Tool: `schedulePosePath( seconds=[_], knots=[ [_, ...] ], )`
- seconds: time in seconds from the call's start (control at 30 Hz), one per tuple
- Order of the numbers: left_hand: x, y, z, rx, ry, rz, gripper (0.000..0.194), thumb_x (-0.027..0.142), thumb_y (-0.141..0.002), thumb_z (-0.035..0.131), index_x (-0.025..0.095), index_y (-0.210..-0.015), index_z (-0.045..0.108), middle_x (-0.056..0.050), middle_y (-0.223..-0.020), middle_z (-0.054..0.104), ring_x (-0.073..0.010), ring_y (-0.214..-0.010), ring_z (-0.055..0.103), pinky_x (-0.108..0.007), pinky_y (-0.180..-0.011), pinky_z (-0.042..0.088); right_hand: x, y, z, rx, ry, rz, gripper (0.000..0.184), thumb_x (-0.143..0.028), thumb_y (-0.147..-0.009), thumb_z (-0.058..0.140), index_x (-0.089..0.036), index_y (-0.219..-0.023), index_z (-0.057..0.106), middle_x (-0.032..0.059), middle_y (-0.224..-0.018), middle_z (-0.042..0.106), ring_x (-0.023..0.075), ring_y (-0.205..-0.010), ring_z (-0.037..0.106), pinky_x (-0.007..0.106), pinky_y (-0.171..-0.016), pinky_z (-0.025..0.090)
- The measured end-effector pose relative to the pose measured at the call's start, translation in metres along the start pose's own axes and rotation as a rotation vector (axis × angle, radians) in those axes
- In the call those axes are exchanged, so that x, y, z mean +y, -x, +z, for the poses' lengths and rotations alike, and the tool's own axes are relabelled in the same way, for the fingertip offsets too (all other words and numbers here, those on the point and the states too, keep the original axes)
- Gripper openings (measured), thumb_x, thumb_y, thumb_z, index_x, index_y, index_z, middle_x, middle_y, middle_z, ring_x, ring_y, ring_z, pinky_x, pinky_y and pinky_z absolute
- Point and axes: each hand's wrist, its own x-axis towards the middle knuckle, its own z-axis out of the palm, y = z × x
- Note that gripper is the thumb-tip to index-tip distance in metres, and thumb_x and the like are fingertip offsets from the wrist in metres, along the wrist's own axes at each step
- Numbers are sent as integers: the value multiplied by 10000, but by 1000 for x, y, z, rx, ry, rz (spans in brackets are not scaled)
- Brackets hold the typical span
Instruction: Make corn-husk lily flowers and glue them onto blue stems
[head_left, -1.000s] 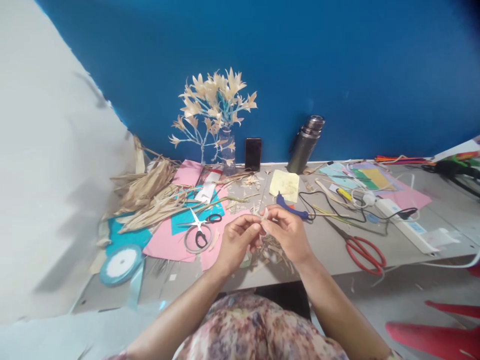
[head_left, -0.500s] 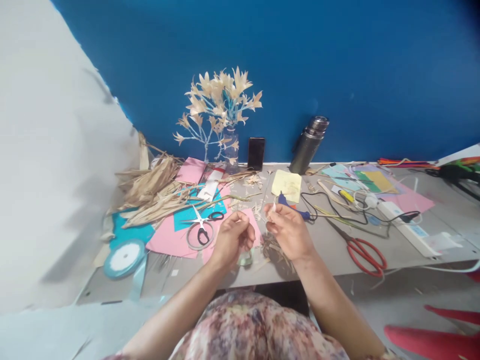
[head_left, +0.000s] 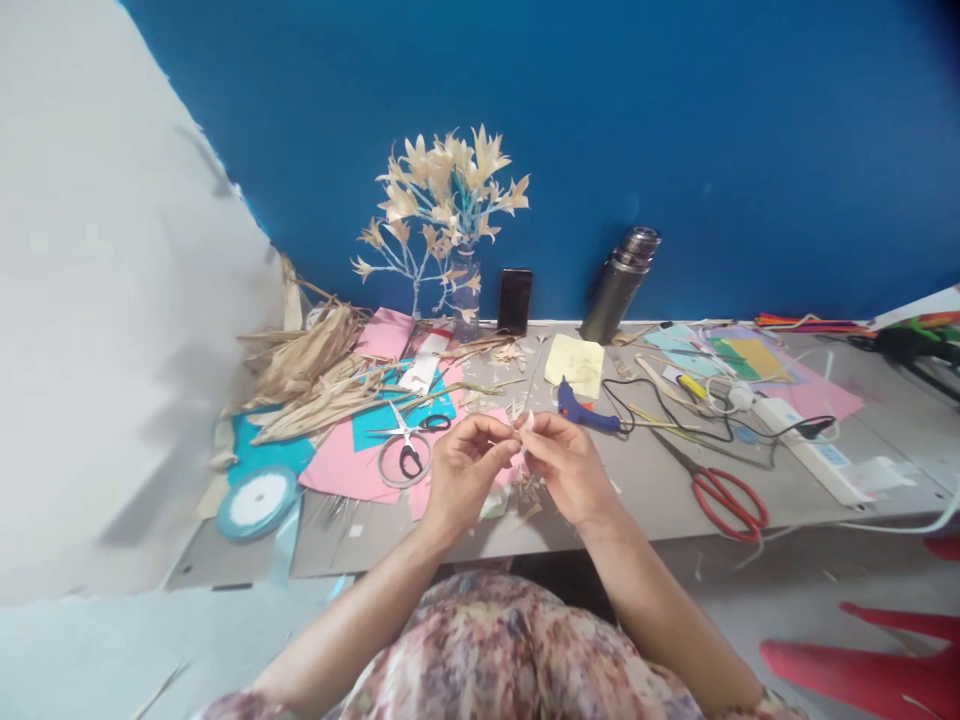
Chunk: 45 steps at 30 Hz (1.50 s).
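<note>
My left hand (head_left: 465, 470) and my right hand (head_left: 566, 465) meet above the front of the grey table (head_left: 660, 490), fingertips pinched together on a small pale strip of dried leaf (head_left: 527, 424). Both hands are closed around it. Under them lies a scatter of leaf trimmings (head_left: 529, 495) on pink paper (head_left: 337, 470). Small black-handled scissors (head_left: 411, 440) lie just left of my left hand. A blue glue gun (head_left: 581, 412) lies just beyond my right hand.
A heap of dried leaves (head_left: 315, 375) sits at the left, with a blue ribbon spool (head_left: 257, 501) in front. A vase of leaf flowers (head_left: 450, 215), a phone (head_left: 514, 300) and a steel flask (head_left: 621, 285) stand against the blue wall. Red scissors (head_left: 720, 490), cables and a power strip (head_left: 814, 445) lie right.
Half a second ago my hands were apart, the strip in my right hand alone. They have come back together, both pinching the strip. The camera view shifted slightly.
</note>
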Motion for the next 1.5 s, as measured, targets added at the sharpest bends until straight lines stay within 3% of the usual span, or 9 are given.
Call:
schedulePosePath(
  seconds=[0.3,0.53,0.77,0.87,1.0,1.1,1.2,1.3,1.5],
  knots=[
    [2,10,-5,46,133,-37,244,188,-681,857,167,-755,626,11,-686,675,-99,-581,603,-221,-591,493,-6,16,-1,-121,-42,-28,342,-399,-672,906,-195,-888,738,-1,-786,627,77,-610,492,197,-521,342],
    [0,16,-14,72,251,-103,286,180,-645,878,163,-753,614,10,-660,686,-117,-577,641,-227,-584,502,-4,17,-5,49,-16,-27,331,-399,-675,897,-174,-704,656,-19,-647,588,48,-506,376,173,-436,257],
    [-2,12,-29,33,236,-107,271,168,-651,870,162,-777,630,2,-713,698,-123,-618,650,-236,-603,527,8,8,0,63,-130,-32,366,-451,-720,851,-203,-735,583,-94,-470,419,49,-416,255,178,-401,186],
    [-5,5,-31,27,189,-98,255,169,-660,857,164,-791,638,0,-739,692,-119,-641,632,-230,-597,522,14,4,1,101,0,-58,342,-484,-781,784,-200,-732,601,-85,-460,433,59,-411,254,200,-408,194],
    [-9,-7,-27,75,75,-85,224,170,-683,830,169,-791,634,7,-731,666,-121,-659,615,-231,-607,514,14,1,1,176,402,-269,191,-390,-865,708,-203,-830,697,20,-722,672,124,-576,504,253,-532,393],
    [-9,-14,-24,96,-41,-24,192,159,-701,812,175,-780,638,0,-742,665,-127,-695,619,-230,-637,504,6,-6,-2,171,610,-378,131,-344,-876,696,-222,-917,721,35,-811,692,168,-694,574,289,-627,446],
    [-9,-19,-23,46,-147,41,138,164,-745,788,182,-788,659,-11,-767,675,-132,-716,626,-238,-672,499,-5,-17,-6,82,602,-282,192,-393,-870,704,-217,-944,725,32,-812,684,170,-708,565,285,-625,437],
    [-11,-22,-25,-32,-206,83,91,180,-787,771,192,-803,682,-19,-778,685,-144,-725,633,-252,-687,502,-12,-26,-8,-31,478,-129,243,-431,-821,739,-196,-774,694,6,-713,631,143,-652,515,264,-584,395],
    [-19,-25,-30,-105,-354,274,84,131,-846,704,208,-817,718,-31,-795,725,-168,-770,666,-286,-747,512,-7,-34,-3,-3,242,54,291,-400,-727,785,-182,-622,623,-62,-510,462,71,-464,313,250,-466,195]
  ],
)
